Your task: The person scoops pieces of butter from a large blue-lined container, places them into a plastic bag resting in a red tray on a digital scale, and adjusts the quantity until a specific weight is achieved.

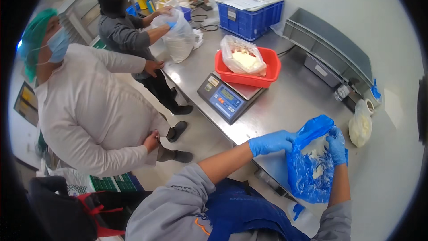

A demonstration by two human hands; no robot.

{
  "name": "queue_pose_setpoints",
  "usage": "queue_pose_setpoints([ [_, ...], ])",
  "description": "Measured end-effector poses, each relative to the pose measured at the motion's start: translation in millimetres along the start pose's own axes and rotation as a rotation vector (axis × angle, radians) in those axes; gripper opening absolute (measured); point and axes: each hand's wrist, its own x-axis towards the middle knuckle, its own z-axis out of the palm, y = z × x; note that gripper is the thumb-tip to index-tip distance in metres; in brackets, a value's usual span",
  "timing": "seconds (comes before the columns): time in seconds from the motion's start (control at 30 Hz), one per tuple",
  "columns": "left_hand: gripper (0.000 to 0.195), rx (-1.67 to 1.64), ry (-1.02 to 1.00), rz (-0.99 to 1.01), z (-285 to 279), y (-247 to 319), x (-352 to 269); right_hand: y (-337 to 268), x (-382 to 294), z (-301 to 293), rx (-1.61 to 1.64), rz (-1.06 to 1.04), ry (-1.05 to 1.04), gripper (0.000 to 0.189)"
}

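A blue plastic bag [309, 177], its inside smeared with a pale creamy substance, is held with its mouth spread at the near end of the steel table. My left hand [272, 143], in a blue glove, grips the left side of the bag's rim. On the right side of the rim, my right hand [336, 145], gloved too and smeared pale, pinches the plastic. Farther along the table, a red plastic tub [272, 67] rests on a digital scale [224, 98]. An open clear bag [245, 57] of pale, creamy food lies in the tub.
A lidded blue crate [250, 20] and grey bins [327, 45] line the wall. A tied bag of pale stuff [361, 125] sits at right. One person in a white coat stands left of the table; another handles a large clear bag [179, 42] at its far end.
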Motion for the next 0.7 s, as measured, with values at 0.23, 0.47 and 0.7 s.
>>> queue_pose_setpoints([
  [0.23,0.054,-0.331,-0.215,-0.073,-1,-33,-48,-44,3,28,0.03,-0.364,-0.163,0.044],
  [0.47,0.04,-0.397,0.171,-0.303,-47,-40,-11,5,-29,7,0.046,-0.189,-0.03,0.03],
  [0.7,0.03,-0.341,0.291,-0.359,-93,-26,52,78,-87,56,-0.051,-0.06,-0.23,0.033],
])
